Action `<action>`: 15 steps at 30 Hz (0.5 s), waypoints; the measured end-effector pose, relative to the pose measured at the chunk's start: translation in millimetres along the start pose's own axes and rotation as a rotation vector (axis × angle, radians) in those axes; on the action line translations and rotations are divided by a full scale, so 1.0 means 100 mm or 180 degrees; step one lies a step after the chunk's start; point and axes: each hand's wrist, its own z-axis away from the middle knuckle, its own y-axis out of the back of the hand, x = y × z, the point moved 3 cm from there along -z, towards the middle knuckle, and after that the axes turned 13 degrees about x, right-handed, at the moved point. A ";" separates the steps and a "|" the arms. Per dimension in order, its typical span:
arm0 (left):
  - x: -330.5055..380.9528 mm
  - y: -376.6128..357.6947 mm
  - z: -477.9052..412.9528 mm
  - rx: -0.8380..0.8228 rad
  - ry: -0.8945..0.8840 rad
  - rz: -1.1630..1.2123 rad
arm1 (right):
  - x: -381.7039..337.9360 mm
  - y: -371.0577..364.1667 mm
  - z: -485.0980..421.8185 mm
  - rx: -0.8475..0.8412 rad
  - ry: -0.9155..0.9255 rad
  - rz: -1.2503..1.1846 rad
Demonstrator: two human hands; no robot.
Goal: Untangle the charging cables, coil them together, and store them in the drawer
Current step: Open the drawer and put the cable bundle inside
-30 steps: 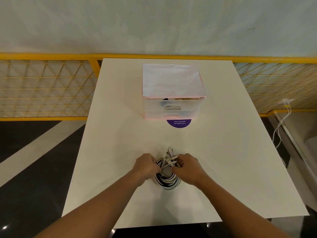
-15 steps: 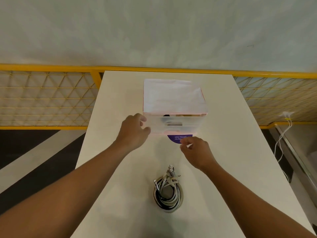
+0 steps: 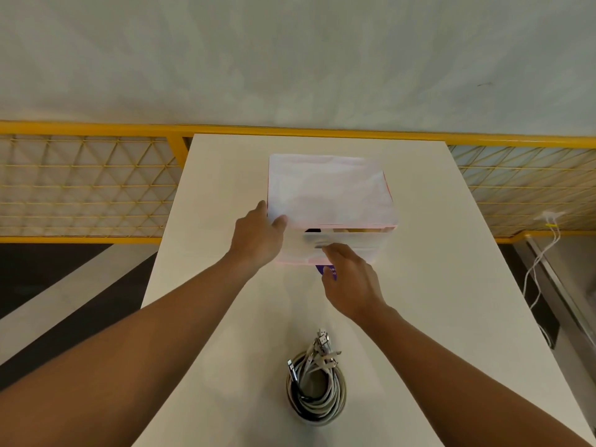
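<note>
White surface (image 3: pixel 435 301): left hand (image 3: pixel 258 237) clasps the drawer unit (image 3: pixel 329 188) by its corner; right hand (image 3: pixel 351 282), fingers apart, maybe touches its front; sticker (image 3: pixel 321 269) text illegible.

Left hand (image 3: pixel 258 237) round drawer unit's (image 3: pixel 329 191) corner, right hand (image 3: pixel 351 282) at its front, coiled cables (image 3: pixel 317 391) apart on table (image 3: pixel 451 285)

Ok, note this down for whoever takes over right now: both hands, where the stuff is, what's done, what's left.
Left hand: holds the front left corner of the translucent pink-trimmed plastic drawer unit, thumb on top.
Right hand: fingertips at the unit's drawer front; the view is blurred, so the grip is unclear.
Coil of grey and white charging cables: lies free on the white table, in front of the unit.
Done: cables coiled together.
Left: pull the drawer out, put the coil in, close it.
</note>
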 end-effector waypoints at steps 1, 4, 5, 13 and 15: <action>-0.01 -0.02 -0.02 0.0011 0.0084 0.0044 | 0.00 -0.01 -0.01 0.0014 0.0000 0.0043; -0.03 -0.06 -0.04 0.0081 0.0209 0.0175 | -0.02 -0.04 -0.01 0.0050 0.0002 0.0155; -0.03 -0.06 -0.04 0.0104 0.0225 0.0202 | -0.02 -0.05 -0.01 0.0053 -0.0003 0.0204; -0.05 -0.07 -0.02 0.0084 0.0278 0.0364 | -0.01 -0.15 0.02 0.0231 -0.0128 0.0166; -0.06 -0.07 -0.01 0.0084 0.0332 0.0386 | -0.03 -0.15 0.02 0.0293 -0.0211 0.0072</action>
